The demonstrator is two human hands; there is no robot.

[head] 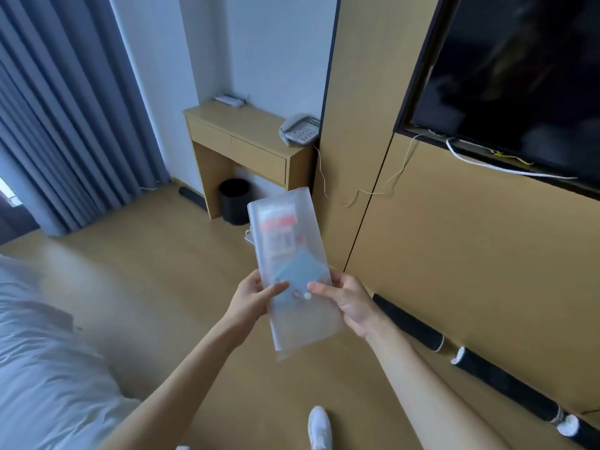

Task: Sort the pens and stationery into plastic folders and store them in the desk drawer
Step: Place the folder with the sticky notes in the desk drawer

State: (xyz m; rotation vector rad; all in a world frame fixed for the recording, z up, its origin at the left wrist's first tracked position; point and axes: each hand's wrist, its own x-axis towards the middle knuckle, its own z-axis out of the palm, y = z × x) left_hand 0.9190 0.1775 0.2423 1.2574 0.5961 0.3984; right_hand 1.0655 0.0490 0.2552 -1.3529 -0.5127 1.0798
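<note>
I held the plastic folder point(293, 264) in mid-air, my left hand point(251, 300) and right hand point(349, 303) each pinching a side edge. Ahead stood the desk point(240, 141), its drawers closed, a telephone point(300, 128) on top, a black bin point(234, 200) beneath. Dark rolls point(409, 323) lay along the wall.

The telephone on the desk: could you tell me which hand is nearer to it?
Right. The right hand grips the plastic folder almost straight below the telephone; the left hand sits further left.
</note>
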